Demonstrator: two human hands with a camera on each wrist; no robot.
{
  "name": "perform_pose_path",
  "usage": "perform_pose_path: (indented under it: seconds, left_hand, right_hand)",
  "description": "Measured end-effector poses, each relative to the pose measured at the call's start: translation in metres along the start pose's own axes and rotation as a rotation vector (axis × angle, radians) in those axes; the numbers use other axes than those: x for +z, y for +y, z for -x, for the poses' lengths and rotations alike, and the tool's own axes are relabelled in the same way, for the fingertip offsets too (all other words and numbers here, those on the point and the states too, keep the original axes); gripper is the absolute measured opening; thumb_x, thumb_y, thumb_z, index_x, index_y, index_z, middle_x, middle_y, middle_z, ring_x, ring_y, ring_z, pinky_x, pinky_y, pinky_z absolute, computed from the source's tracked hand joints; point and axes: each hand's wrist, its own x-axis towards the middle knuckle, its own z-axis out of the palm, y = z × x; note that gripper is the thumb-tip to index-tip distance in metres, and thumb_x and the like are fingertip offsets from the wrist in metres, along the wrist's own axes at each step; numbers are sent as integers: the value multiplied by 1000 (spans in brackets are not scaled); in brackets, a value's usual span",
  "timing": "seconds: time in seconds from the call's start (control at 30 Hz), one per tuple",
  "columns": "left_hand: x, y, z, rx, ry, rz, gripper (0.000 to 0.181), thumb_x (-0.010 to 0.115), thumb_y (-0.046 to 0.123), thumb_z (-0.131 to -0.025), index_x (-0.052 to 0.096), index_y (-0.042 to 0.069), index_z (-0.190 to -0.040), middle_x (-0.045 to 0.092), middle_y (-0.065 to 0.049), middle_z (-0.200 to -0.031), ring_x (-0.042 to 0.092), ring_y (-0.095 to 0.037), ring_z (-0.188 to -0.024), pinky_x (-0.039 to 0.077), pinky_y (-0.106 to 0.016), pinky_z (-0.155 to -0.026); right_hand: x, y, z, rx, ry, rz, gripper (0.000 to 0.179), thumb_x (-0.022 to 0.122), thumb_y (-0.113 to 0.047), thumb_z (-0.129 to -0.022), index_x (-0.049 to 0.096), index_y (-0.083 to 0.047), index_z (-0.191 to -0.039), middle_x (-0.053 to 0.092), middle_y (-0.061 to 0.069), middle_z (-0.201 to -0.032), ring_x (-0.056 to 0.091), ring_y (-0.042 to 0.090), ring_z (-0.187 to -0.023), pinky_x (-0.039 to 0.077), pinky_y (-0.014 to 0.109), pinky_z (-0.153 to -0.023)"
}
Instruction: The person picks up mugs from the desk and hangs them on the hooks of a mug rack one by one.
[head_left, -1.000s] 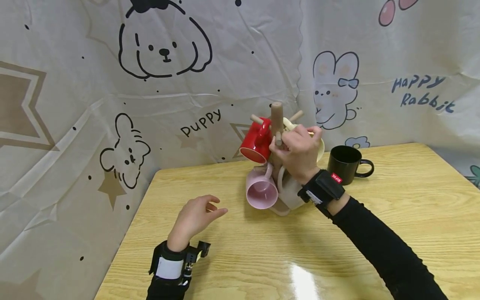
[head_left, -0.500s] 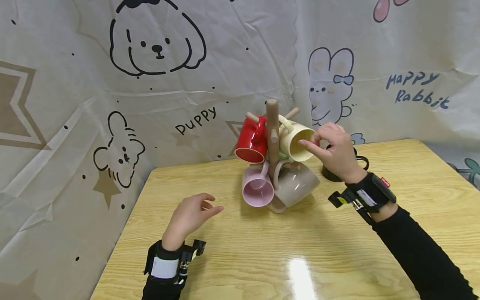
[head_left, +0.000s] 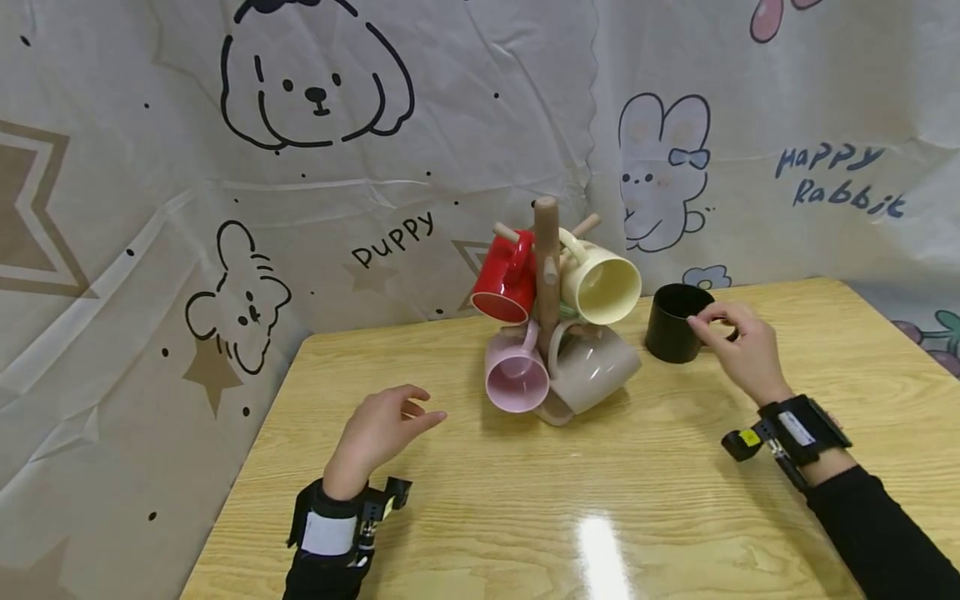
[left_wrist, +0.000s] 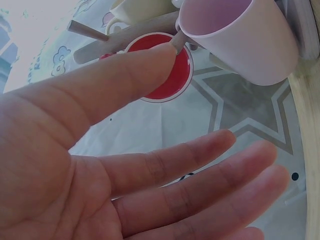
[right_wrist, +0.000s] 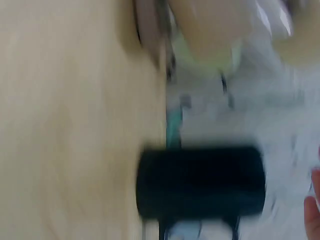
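A wooden mug tree point(head_left: 547, 250) holds a red mug point(head_left: 502, 279), a cream-yellow mug point(head_left: 609, 292), a pink mug point(head_left: 516, 371) and a beige-grey mug point(head_left: 596, 367), all hung by their handles. Right of it a black mug point(head_left: 669, 329) stands upright on the table. My right hand point(head_left: 742, 346) hovers by that mug's handle side, fingers loosely bent and holding nothing; it partly covers the handle. Blur in the right wrist view leaves only fingertips at the edge. My left hand point(head_left: 384, 433) is held above the table left of the tree, fingers point(left_wrist: 165, 162) relaxed, nothing in them.
Wood-grain table point(head_left: 480, 500) below everything. A cloth point(head_left: 465, 125) printed with cartoon animals hangs behind and to the left, close to the table's back edge. A patch of green shows behind the tree, between the mugs.
My right hand has left the mug tree and moved right to the black mug. The cream-yellow mug now hangs free of it. My left hand has stayed in place.
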Motion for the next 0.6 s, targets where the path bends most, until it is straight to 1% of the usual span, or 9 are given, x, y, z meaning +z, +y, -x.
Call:
perform_pose_path:
  seconds: [0.07, 0.17, 0.27, 0.33, 0.37, 0.43, 0.5, 0.57, 0.6]
  left_hand:
    - [0, -1, 0, -2, 2, 0, 46, 61, 42, -79, 61, 8, -108, 67, -7, -93, 60, -19, -83, 50, -39, -69]
    - [0, -1, 1, -6, 1, 3, 45, 61, 42, -79, 61, 8, -108, 67, -7, -92, 59, -19, -83, 50, -39, -68]
    - [0, -1, 1, -8, 0, 4, 44, 61, 42, -79, 61, 9, -108, 67, -6, -92, 59, -18, -82, 50, -38, -68]
    - [0, -1, 1, -10, -1, 3, 44, 61, 41, -79, 61, 9, -108, 67, -6, -92, 59, -18, -82, 50, -38, -68]
    - [0, -1, 1, -10, 1, 1, 44, 61, 42, -79, 61, 9, -108, 67, -6, -92, 59, -18, -82, 50, -38, -68]
    - [0, -1, 2, -8, 5, 3, 45, 61, 42, -79, 61, 9, -108, 67, -6, -92, 59, -18, -83, 49, -38, -69]
    - [0, -2, 2, -3, 9, 6, 45, 61, 43, -79, 61, 8, -108, 67, -6, -92, 59, -18, -84, 49, -38, -69]
    - [-1, -2, 2, 0, 12, 7, 46, 60, 43, -79, 61, 8, -108, 67, -6, -92, 59, -19, -84, 49, -39, -69]
    - [-1, -2, 2, 0, 13, 8, 46, 60, 43, -79, 61, 8, -108, 67, -6, -93, 59, -19, -84, 50, -39, -69]
  right_hand:
    - [-12, 20, -16, 99, -39, -13, 34, 56, -28, -86, 58, -4, -111, 53, 11, -118, 42, 19, -113, 34, 41, -94]
    - [-28, 52, -31, 231, -210, -70, 49, 43, -22, -92, 35, -5, -136, 27, 25, -142, 21, 36, -129, 23, 59, -99]
    - [-35, 77, -33, 310, -416, -89, 53, 37, -12, -92, 21, -1, -141, 16, 30, -144, 13, 42, -130, 20, 63, -99]
    - [-35, 87, -30, 307, -510, -41, 53, 41, -13, -91, 24, 4, -138, 24, 34, -139, 21, 45, -126, 25, 62, -98]
    - [-34, 90, -28, 299, -539, -10, 52, 44, -16, -91, 28, 6, -136, 30, 35, -136, 30, 41, -123, 30, 58, -97]
    - [-31, 93, -25, 271, -548, 40, 50, 47, -22, -91, 38, 9, -129, 41, 35, -127, 46, 28, -113, 38, 49, -93]
    - [-28, 94, -22, 233, -485, 104, 48, 47, -29, -91, 48, 10, -120, 52, 33, -117, 54, 17, -99, 45, 43, -84]
    - [-26, 94, -20, 213, -425, 134, 47, 47, -31, -91, 53, 9, -114, 56, 32, -111, 55, 15, -92, 46, 43, -79]
    - [-25, 94, -19, 202, -397, 141, 46, 47, -31, -91, 54, 9, -112, 57, 32, -109, 55, 19, -92, 45, 45, -79]
